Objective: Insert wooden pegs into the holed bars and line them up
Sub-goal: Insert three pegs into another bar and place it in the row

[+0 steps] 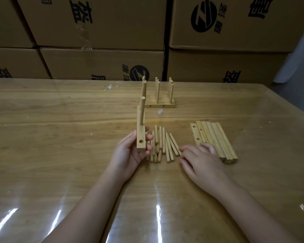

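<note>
Pale round wooden pegs (162, 146) partly hidden behind the left hand (128, 155); brown printed cardboard boxes (95, 23) cut off up top.

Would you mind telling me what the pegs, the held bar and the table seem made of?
Pegs: pale bare wood, matte, faint grain. Bar: the same light wood, unpainted, with drilled holes. Table: wood-grain top, apparently under clear plastic film, given glossy streaks and creases; solid or veneer is unclear.

hands (128, 155) 2 | pegged bars (159, 104) ~4 | spare bars (216, 139) ~6 | loose pegs (162, 144) ~15 | boxes (98, 23) 6
</note>
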The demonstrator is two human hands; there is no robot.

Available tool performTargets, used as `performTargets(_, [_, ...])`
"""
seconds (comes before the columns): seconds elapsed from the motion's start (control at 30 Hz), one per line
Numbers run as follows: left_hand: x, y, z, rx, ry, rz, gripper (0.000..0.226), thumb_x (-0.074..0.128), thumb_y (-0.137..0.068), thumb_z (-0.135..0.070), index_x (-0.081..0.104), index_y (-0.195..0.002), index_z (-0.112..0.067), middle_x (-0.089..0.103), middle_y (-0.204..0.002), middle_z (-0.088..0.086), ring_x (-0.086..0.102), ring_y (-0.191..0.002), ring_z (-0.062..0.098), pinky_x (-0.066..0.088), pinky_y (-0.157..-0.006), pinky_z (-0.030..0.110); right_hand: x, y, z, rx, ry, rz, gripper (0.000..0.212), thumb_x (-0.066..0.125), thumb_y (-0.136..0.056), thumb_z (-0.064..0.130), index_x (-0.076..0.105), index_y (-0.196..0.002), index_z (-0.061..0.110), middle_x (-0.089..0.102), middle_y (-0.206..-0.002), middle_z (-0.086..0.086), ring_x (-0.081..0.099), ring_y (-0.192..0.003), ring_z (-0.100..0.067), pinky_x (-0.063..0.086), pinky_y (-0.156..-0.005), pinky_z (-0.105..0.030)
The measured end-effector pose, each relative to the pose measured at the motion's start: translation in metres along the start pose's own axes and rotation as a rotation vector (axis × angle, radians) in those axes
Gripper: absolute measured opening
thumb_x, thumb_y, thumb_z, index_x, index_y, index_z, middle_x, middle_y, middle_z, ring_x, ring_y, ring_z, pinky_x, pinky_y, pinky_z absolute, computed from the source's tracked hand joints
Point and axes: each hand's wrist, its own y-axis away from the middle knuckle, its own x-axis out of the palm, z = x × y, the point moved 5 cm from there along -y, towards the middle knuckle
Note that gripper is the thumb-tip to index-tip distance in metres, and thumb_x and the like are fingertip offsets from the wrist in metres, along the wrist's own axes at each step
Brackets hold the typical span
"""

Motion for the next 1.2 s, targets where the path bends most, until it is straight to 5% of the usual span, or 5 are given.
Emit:
performTargets(0.13, [-0.003, -0.001, 0.000, -0.020, 0.042, -0.010, 0.038, 0.044, -0.088, -0.024, 0.058, -0.115, -0.002, 0.069, -0.081, 0.009, 0.062, -0.056, 0.015, 0.053, -0.050, 0.022, -0.009, -0.002, -0.001, 0.043, 0.013, -0.042, 0.018, 0.051, -0.087, 0.036, 0.056, -0.075, 0.024, 0.055, -0.080, 0.012, 0.055, -0.080, -0.011, 0.034, -0.095, -0.035])
performTargets(0.33, [-0.001, -0.001, 0.002, -0.027, -0.010, -0.008, 0.039, 0.045, -0.087, -0.026, 0.058, -0.116, -0.003, 0.070, -0.080, 0.008, 0.063, -0.056, 0.015, 0.053, -0.050, 0.021, 0.007, -0.002, -0.006, 0.053, -0.017, 0.133, 0.043, 0.043, -0.092, 0.007, 0.049, -0.128, 0.030, 0.045, -0.139, 0.015, 0.040, -0.127, -0.007, 0.006, -0.113, -0.036])
performTargets(0.7, [0.001, 0.000, 0.002, -0.025, -0.059, 0.038, 0.040, 0.044, -0.089, -0.027, 0.057, -0.117, -0.003, 0.071, -0.083, 0.008, 0.065, -0.059, 0.016, 0.055, -0.052, 0.023, -0.007, -0.004, 0.000, -0.095, -0.082, 0.053, 0.022, 0.068, -0.076, 0.003, 0.063, -0.086, 0.023, 0.063, -0.094, 0.011, 0.057, -0.092, -0.014, 0.044, -0.083, -0.029])
performTargets(1.03, [-0.001, 0.000, 0.003, -0.002, -0.094, 0.075, 0.033, 0.049, -0.090, -0.025, 0.058, -0.117, -0.007, 0.073, -0.097, 0.012, 0.070, -0.072, 0.018, 0.058, -0.060, 0.026, -0.004, -0.004, -0.002, -0.037, -0.009, 0.086, 0.013, 0.056, -0.090, 0.024, 0.062, -0.101, 0.025, 0.059, -0.105, 0.013, 0.050, -0.108, -0.012, 0.026, -0.103, -0.030])
performTargets(1.2, [0.000, 0.001, 0.003, 0.008, -0.101, 0.094, 0.031, 0.053, -0.088, -0.018, 0.056, -0.116, -0.007, 0.072, -0.104, 0.015, 0.072, -0.080, 0.021, 0.059, -0.064, 0.027, -0.008, -0.004, 0.003, -0.038, -0.188, 0.096, 0.024, 0.057, -0.090, 0.017, 0.061, -0.114, 0.019, 0.053, -0.105, 0.008, 0.051, -0.095, -0.010, 0.042, -0.088, -0.024])
